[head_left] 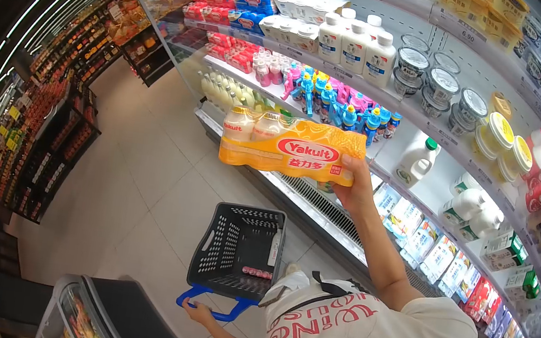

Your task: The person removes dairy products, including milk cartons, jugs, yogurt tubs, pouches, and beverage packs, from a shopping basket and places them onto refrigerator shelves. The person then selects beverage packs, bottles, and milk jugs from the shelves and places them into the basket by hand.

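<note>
Apparently a holding step: the right hand (pixel 354 183) clamps the orange film-wrapped Yakult pack (pixel 287 147) before the right-side white shelves (pixel 444 173), the left hand (pixel 198 313) encloses the blue handle (pixel 234 315) of the black plastic basket (pixel 201 261), and the next move likely calls for level support.

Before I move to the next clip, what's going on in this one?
A person is at a shop's stocked shelves. The right hand holds up a yellow-orange pack of small bottles marked Yakult, fingers wrapped around one end. The left hand is on the blue handle of a dark basket, where a pink pack lies.
</note>
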`<control>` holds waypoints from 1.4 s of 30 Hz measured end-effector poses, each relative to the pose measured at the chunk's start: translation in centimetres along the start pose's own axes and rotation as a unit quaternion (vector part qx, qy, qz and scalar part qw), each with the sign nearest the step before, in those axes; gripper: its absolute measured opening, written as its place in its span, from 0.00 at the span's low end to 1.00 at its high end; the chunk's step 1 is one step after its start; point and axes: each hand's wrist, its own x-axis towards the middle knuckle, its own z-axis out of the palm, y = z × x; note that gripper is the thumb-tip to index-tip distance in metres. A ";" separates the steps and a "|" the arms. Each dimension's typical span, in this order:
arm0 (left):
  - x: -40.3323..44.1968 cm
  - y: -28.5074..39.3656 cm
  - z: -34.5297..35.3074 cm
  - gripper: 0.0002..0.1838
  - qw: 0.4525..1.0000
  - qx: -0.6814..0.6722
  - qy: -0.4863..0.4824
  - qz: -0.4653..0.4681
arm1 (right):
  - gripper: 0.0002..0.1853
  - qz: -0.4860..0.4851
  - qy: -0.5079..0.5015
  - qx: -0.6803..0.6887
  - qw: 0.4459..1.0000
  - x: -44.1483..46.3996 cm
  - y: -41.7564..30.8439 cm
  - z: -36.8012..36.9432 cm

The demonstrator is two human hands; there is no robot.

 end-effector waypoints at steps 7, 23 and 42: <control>0.2 5.6 -0.3 0.23 0.973 -0.142 0.005 -0.179 | 0.28 -0.011 -0.005 -0.023 1.000 1.7 1.4 0.1; 11.2 10.5 11.2 0.24 0.936 -0.221 0.062 -0.266 | 0.24 -0.026 -0.058 -0.045 0.997 15.1 9.6 3.8; 34.4 16.1 31.2 0.23 0.931 -0.188 0.089 -0.300 | 0.25 -0.135 -0.043 -0.199 0.970 33.3 20.1 10.6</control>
